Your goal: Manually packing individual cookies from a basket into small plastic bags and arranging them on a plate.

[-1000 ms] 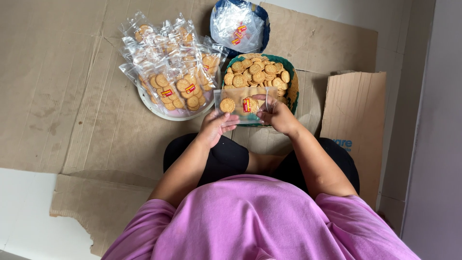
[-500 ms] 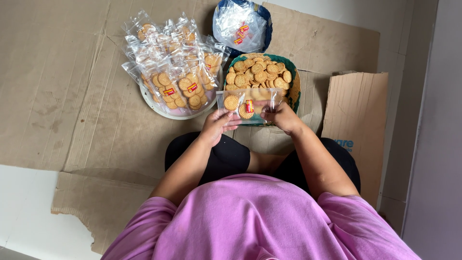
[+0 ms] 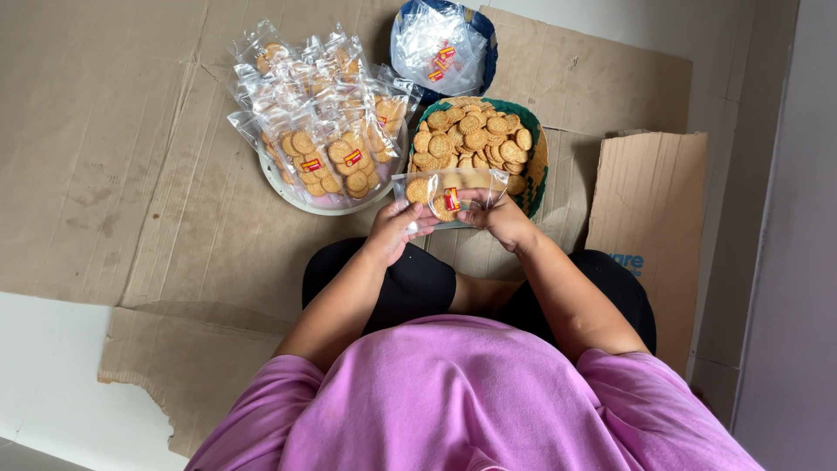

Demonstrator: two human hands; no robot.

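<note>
Seated on flattened cardboard (image 3: 157,174) spread over the floor, we hold a small clear plastic bag (image 3: 449,199) between both hands just above our knees, at the near edge of a green basket (image 3: 534,161). Our left hand (image 3: 397,231) has its grip closed on the bag's left end, and our right hand (image 3: 497,218) pinches the right end with fingers curled; whether the bag's mouth is open or sealed we cannot tell. A few round golden biscuits and a small red-and-yellow label show through the plastic, so this bag looks only partly filled. The basket, just beyond our hands, remains heaped with loose biscuits (image 3: 471,139), which suggests plenty is left to pack. To the left of it, a round white tray (image 3: 288,194) carries a tall pile of filled packets (image 3: 323,113), each with its own red label, and we judge that to be the share already done. Farther off, a blue-rimmed bowl (image 3: 485,52) holds a bundle of empty bags (image 3: 436,48) with more labels. A folded brown carton (image 3: 649,196) lies to the right, well apart from the work. By our reckoning the packing stands somewhere past its middle.
</note>
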